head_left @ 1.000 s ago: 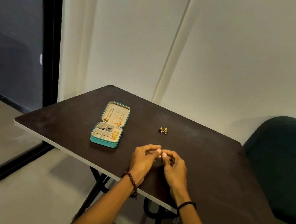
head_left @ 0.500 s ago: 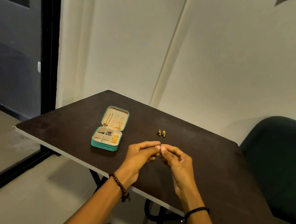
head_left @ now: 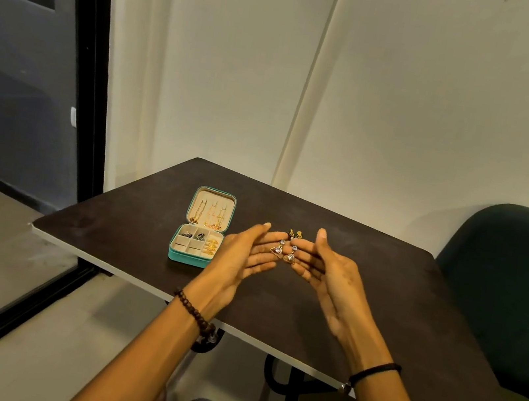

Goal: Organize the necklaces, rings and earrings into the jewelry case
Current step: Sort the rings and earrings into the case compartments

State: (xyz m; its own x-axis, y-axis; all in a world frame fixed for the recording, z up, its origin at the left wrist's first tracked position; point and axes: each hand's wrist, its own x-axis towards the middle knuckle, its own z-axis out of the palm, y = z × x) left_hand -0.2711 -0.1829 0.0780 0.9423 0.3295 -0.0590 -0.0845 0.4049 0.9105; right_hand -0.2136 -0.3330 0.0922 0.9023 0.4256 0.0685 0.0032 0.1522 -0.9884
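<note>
My left hand and my right hand hover above the dark table, palms turned toward each other with fingers straight. One crystal drop earring lies on my left fingers, and a matching one lies on my right fingers. Just behind my fingertips, a pair of small gold earrings lies on the table. Left of my left hand the teal jewelry case stands open. Chains hang in its lid, and gold and dark pieces fill some of its compartments.
A dark green chair stands at the table's right side. A black-framed glass door is on the left, and a white wall lies behind. The table's near edge runs diagonally across in front of me.
My hands, which were pinched together at the fingertips, have spread open and turned palms inward. The two crystal earrings now show on my fingers. The case has not moved.
</note>
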